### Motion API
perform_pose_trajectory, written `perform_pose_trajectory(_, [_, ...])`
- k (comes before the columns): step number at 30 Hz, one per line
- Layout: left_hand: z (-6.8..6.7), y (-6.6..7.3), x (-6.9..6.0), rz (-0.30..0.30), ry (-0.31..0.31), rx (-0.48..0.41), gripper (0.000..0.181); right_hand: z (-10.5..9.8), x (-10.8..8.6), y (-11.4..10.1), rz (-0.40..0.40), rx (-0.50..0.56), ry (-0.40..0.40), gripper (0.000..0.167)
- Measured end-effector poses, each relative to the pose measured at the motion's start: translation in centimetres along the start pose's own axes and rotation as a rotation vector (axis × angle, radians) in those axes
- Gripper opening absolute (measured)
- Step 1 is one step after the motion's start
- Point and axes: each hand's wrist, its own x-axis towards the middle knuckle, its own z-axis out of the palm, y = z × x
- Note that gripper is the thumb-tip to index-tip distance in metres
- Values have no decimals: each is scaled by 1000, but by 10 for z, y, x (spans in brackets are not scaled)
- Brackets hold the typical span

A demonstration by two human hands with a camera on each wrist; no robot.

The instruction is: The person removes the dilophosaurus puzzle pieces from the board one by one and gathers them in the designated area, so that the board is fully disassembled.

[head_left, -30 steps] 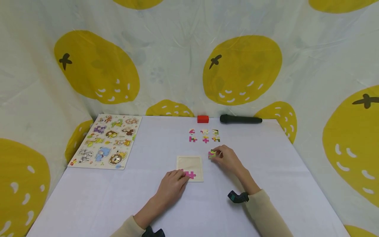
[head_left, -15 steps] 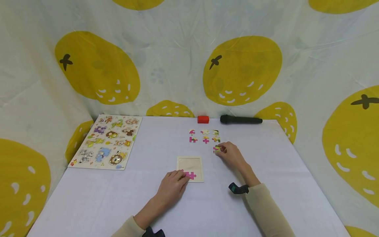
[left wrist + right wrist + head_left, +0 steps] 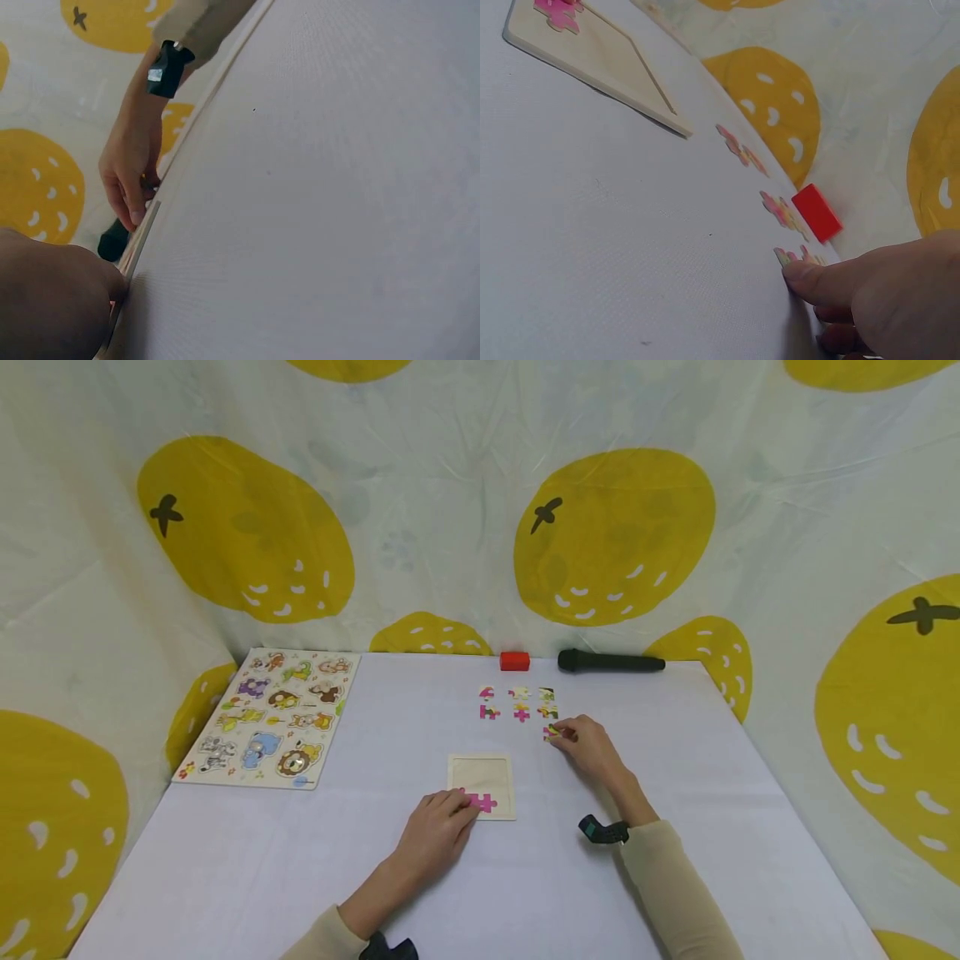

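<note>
My right hand (image 3: 592, 750) pinches a pink and green puzzle piece (image 3: 550, 733) between thumb and fingers, low at the table, just in front of the right column of loose pieces. In the right wrist view the thumb (image 3: 817, 281) lies over that piece. My left hand (image 3: 438, 827) rests on the lower left of a small square wooden puzzle tray (image 3: 512, 785), its fingertips on a pink piece (image 3: 486, 802) inside. Part of the pink pieces is hidden under those fingers. In the left wrist view, the back of my left hand (image 3: 56, 300) covers most of the tray.
Behind the tray, several loose puzzle pieces (image 3: 521, 713) lie in two rows. A red block (image 3: 514, 662) and a black microphone (image 3: 611, 662) lie at the table's far edge. An animal puzzle board (image 3: 270, 718) lies at the left. A fruit-patterned curtain (image 3: 435, 527) hangs behind.
My right hand has moved away from the tray, back and slightly right, carrying the pink and green puzzle piece close to the loose pieces. The left hand stays in place.
</note>
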Motion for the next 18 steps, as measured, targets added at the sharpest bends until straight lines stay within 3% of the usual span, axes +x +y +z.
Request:
perform_pose_trajectory(7, [2,-1,0,-9,21,-30,16,-1,0,1,15,1,-1,33])
perform_pose_trajectory(15, [-1,0,-1,-33,-66,-23,23,-2,0,0,-1,10,-7,34])
perform_pose_trajectory(18, [-1,0,-1,-31,-70,-25,25,-3,-3,-2,5,13,-8,38])
